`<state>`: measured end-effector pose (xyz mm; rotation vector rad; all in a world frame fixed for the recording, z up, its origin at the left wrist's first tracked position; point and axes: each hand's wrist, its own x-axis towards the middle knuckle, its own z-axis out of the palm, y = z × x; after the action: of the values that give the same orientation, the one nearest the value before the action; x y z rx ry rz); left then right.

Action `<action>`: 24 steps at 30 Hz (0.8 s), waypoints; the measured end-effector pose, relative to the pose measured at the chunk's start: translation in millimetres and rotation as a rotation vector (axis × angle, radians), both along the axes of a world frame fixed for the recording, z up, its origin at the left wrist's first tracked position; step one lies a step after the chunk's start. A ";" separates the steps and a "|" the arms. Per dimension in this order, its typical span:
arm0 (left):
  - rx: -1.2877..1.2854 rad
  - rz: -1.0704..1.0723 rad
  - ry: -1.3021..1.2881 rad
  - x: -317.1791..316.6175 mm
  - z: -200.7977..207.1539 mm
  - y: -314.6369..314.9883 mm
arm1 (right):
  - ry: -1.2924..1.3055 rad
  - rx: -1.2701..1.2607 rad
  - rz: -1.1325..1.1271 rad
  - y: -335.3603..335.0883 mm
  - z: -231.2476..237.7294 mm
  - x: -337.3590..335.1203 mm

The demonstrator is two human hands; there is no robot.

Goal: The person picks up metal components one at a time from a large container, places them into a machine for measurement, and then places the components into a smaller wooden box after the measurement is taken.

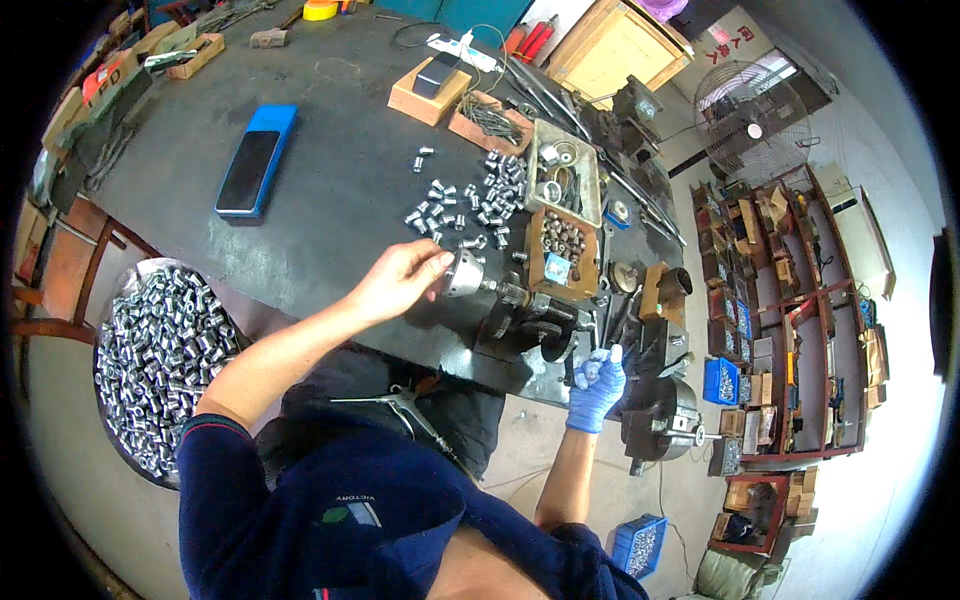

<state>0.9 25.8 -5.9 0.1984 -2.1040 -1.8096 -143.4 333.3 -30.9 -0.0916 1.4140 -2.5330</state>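
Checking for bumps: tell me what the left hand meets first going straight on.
The silvery round chuck, right in front of the left hand; they seem to touch, though depth is unclear.

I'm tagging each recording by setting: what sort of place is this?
Probably a small metalworking shop: small metal parts lie scattered on a dark workbench, a chuck-like fixture sits at its near edge, and a loaded shelving rack stands to the right.
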 end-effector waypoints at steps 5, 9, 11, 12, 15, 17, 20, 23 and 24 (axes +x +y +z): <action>-0.118 0.244 -0.016 -7.7 -9.5 16.0 | -0.072 -0.047 -0.031 -0.3 -26.0 -15.6; -0.015 0.220 -0.124 -7.9 -0.8 15.1 | -0.086 0.035 -0.110 -17.6 -61.6 -45.5; -0.094 0.233 -0.068 -10.2 -5.5 12.2 | -0.140 -0.074 -0.037 -32.2 -63.0 -63.3; -0.133 0.235 -0.038 -12.6 -7.4 11.2 | -0.156 -0.063 -0.087 -28.9 -64.8 -62.1; -0.216 0.311 0.059 -10.3 -13.4 10.6 | -0.180 -0.066 -0.038 -13.7 -54.1 -40.7; -0.231 0.317 0.106 -9.7 -7.0 14.2 | -0.166 -0.139 0.203 5.2 -39.4 -25.4; -0.232 0.309 0.139 -9.5 -10.2 16.6 | 0.007 -0.060 -0.007 4.8 -8.8 -6.4; -0.261 0.309 0.149 -9.6 -9.2 17.3 | 0.019 -0.133 -0.051 -2.7 11.9 1.0; -0.268 0.309 0.152 -10.2 -7.9 18.5 | 0.034 -0.116 -0.074 -3.8 15.3 4.0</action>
<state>-9.3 44.3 -13.8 0.2880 -2.0505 -1.3122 -139.4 329.6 -15.6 -0.1052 1.3052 -2.6849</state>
